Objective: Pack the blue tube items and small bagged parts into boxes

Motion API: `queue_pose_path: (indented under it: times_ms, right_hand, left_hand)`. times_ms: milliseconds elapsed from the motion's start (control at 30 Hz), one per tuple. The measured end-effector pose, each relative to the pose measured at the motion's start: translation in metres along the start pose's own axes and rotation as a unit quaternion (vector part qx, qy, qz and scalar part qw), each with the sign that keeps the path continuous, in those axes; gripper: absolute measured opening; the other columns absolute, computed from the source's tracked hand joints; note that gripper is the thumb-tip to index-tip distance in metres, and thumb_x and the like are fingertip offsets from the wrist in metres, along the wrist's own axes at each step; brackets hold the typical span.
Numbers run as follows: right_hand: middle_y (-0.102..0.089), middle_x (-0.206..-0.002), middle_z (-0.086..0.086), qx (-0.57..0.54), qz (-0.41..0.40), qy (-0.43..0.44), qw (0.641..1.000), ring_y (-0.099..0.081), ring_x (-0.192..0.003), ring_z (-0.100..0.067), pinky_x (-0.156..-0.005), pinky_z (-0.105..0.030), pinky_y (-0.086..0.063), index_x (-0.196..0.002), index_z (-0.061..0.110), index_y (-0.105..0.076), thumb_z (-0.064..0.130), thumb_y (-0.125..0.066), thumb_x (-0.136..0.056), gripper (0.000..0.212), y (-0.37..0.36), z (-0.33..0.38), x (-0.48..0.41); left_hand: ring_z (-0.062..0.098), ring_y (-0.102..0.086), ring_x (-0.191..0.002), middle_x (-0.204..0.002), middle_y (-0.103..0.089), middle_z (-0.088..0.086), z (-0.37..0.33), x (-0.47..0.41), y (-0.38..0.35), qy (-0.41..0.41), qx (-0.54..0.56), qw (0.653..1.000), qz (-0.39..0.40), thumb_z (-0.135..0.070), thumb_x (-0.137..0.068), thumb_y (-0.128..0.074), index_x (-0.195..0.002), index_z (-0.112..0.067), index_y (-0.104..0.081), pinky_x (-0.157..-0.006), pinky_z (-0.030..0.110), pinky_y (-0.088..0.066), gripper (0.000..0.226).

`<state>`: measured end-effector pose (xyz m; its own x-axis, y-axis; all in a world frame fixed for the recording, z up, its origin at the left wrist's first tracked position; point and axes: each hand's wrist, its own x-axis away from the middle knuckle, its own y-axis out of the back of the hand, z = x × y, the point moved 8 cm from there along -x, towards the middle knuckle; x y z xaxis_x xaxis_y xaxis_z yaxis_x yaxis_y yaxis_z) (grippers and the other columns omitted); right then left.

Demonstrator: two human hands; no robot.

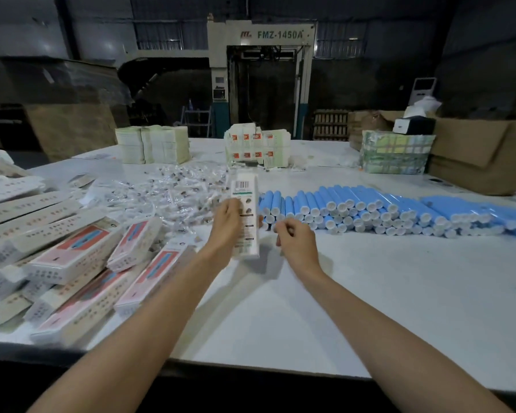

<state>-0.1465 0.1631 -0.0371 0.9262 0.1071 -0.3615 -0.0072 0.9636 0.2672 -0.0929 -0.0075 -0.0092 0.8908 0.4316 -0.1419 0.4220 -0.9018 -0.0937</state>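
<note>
Between bagged parts [167,192] and blue tubes [370,204], left fingers [235,205] grip a box [245,189]; right fingers [284,226] curl, contents unclear.

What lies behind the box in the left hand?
Behind the box, which the left hand grips, lie small bagged parts; blue tubes start beside it. The spot directly behind is covered.

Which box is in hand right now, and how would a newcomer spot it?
Find the long row of blue tubes across the white table. Just off the row's left end, the left grip holds one box. Unlike the piled boxes lying flat farther left, it stands upright, with its barcode at the top.
</note>
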Motion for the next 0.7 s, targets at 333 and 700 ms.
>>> queue_pose_path:
  times_ms: [333, 700]
  right_hand:
    - [-0.062, -0.125, -0.017, 0.259, 0.014, 0.008, 0.966, -0.059, -0.110, -0.035, -0.084, -0.038, -0.047, -0.128, 0.003, -0.056, 0.020, -0.048, -0.107, 0.028, -0.009, 0.027, -0.112]
    - [-0.056, -0.131, -0.024, 0.391, 0.090, -0.048, 0.914, -0.053, -0.124, -0.039, -0.077, -0.037, -0.038, -0.110, 0.004, -0.057, 0.005, -0.047, -0.104, 0.012, -0.057, 0.011, -0.138]
  left_hand:
    - [0.044, -0.075, -0.114, -0.117, -0.079, 0.023, 0.044, -0.012, 0.007, 0.069, 0.156, 0.985, 0.019, -0.021, -0.108, -0.065, -0.137, -0.011, -0.062, -0.097, 0.058, -0.062, 0.030]
    - [0.024, -0.077, -0.090, -0.107, -0.082, 0.012, 0.040, -0.005, 0.006, 0.057, 0.173, 0.981, 0.065, -0.024, -0.104, -0.071, -0.127, -0.014, -0.074, -0.069, 0.033, -0.065, 0.024]
